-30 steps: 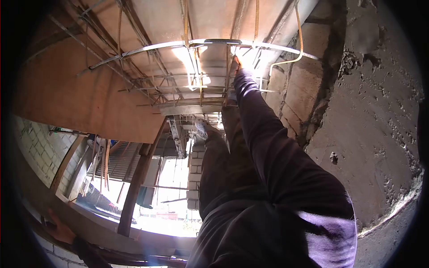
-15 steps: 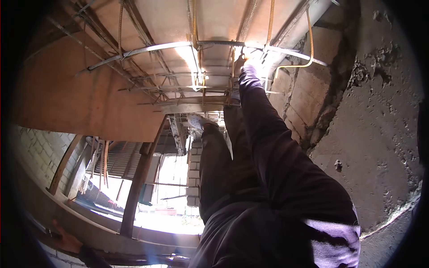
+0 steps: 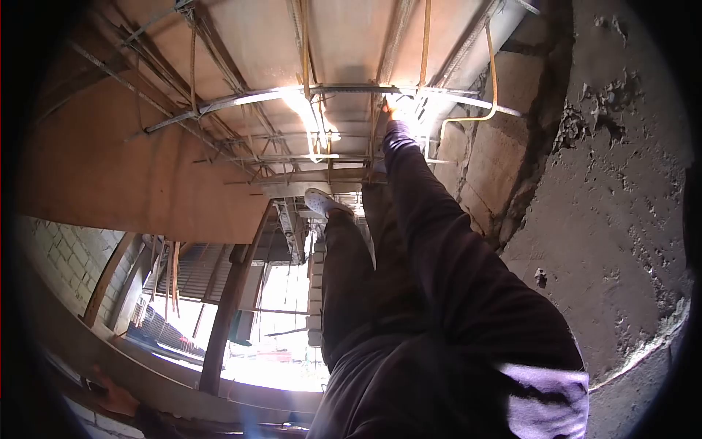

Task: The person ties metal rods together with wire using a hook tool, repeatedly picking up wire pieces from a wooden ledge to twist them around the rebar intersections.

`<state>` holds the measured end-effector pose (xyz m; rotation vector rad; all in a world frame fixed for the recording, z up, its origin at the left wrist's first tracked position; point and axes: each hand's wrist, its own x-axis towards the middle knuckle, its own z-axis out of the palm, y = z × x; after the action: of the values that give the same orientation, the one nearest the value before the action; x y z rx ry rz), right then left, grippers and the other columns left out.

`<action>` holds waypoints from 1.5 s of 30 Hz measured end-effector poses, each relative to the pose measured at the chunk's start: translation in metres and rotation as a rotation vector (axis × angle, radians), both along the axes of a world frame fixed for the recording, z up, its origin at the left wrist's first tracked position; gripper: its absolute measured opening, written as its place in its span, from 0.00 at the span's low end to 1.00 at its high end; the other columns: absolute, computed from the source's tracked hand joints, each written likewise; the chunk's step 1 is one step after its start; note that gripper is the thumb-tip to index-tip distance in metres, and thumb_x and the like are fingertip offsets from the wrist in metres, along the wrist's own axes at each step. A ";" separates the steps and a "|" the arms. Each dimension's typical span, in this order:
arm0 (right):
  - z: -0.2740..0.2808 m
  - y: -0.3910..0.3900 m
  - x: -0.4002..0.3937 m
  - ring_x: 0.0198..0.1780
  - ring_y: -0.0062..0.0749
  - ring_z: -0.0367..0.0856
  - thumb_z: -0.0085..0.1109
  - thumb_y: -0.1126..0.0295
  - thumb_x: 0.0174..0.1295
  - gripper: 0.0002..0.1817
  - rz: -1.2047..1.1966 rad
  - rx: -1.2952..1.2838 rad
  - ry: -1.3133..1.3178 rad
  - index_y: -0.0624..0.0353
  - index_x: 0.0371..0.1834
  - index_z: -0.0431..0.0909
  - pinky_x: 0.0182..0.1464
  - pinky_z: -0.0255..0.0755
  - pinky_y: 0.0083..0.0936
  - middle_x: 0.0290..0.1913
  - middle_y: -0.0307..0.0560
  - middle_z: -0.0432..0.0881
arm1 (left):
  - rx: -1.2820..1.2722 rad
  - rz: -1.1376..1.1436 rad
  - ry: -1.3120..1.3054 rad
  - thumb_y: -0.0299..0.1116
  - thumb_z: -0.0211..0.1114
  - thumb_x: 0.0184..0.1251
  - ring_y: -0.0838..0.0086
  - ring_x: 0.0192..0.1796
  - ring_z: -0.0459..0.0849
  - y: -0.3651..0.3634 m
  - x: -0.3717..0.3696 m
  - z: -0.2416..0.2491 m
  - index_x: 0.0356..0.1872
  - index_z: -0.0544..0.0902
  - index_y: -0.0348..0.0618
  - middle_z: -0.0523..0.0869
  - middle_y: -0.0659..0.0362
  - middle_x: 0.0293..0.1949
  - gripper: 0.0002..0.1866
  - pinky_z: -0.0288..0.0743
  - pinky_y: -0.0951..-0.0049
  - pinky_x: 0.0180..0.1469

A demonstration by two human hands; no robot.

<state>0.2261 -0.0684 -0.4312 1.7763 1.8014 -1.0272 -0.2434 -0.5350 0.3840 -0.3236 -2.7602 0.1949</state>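
My right arm in a dark sleeve stretches up the view. Its hand [image 3: 395,110] is at a long horizontal steel bar [image 3: 344,88], beside a thin vertical rod. Glare washes out the fingers, so their grip cannot be made out. At the lower left, my left hand [image 3: 117,397] lies with fingers apart against a dark rail or beam edge [image 3: 73,384], in shadow. Below the bar, my legs [image 3: 347,285] and one light, perforated clog [image 3: 319,200] show.
More rebar and bent stirrups [image 3: 491,73] cross in front of wooden panels [image 3: 146,161]. Rough concrete wall [image 3: 607,241] rises close on the right, beside exposed blocks [image 3: 504,161]. A wooden post [image 3: 225,322] stands left of a bright opening [image 3: 281,351].
The rebar, panels and right hand sit slightly lower in the view, and the bent stirrup has shifted left. My right hand remains at the bar; the left hand stays at the rail.
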 end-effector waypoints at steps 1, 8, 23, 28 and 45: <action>0.004 0.000 -0.006 0.36 0.36 0.85 0.54 0.56 0.72 0.16 -0.038 -0.007 0.038 0.58 0.44 0.84 0.40 0.80 0.34 0.37 0.46 0.88 | 0.000 -0.002 0.001 0.52 0.72 0.67 0.58 0.56 0.82 -0.005 -0.002 0.003 0.64 0.77 0.34 0.81 0.44 0.57 0.34 0.80 0.60 0.56; 0.030 0.014 -0.048 0.35 0.36 0.85 0.54 0.54 0.72 0.18 -0.365 -0.133 0.428 0.58 0.44 0.84 0.40 0.79 0.34 0.36 0.45 0.88 | 0.042 0.039 -0.002 0.48 0.73 0.68 0.60 0.54 0.84 0.000 0.003 -0.003 0.63 0.77 0.36 0.83 0.45 0.55 0.31 0.80 0.63 0.55; 0.105 0.009 -0.041 0.33 0.34 0.83 0.54 0.49 0.71 0.22 -0.508 -0.217 0.717 0.59 0.44 0.85 0.40 0.78 0.33 0.34 0.44 0.88 | 0.127 -0.143 -0.003 0.48 0.74 0.68 0.62 0.54 0.82 -0.007 -0.003 -0.007 0.62 0.78 0.38 0.83 0.48 0.55 0.30 0.78 0.63 0.55; 0.156 -0.040 0.008 0.32 0.34 0.83 0.54 0.48 0.71 0.24 -0.368 -0.101 0.639 0.60 0.43 0.85 0.40 0.77 0.32 0.33 0.44 0.88 | 0.105 -0.267 -0.062 0.57 0.72 0.65 0.49 0.60 0.83 0.009 0.006 0.000 0.64 0.75 0.37 0.81 0.39 0.59 0.37 0.78 0.58 0.58; 0.519 -0.126 0.086 0.20 0.22 0.76 0.61 0.55 0.71 0.15 -0.446 -0.326 0.635 0.55 0.44 0.87 0.23 0.69 0.25 0.22 0.40 0.83 | 0.582 -0.225 0.113 0.53 0.57 0.79 0.46 0.54 0.84 0.004 0.019 0.034 0.59 0.77 0.32 0.83 0.37 0.53 0.28 0.77 0.55 0.54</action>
<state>0.3124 -0.1939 0.0875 1.7985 1.4258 -2.1213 -0.2249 -0.5311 0.4183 -0.4378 -2.4987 -0.6140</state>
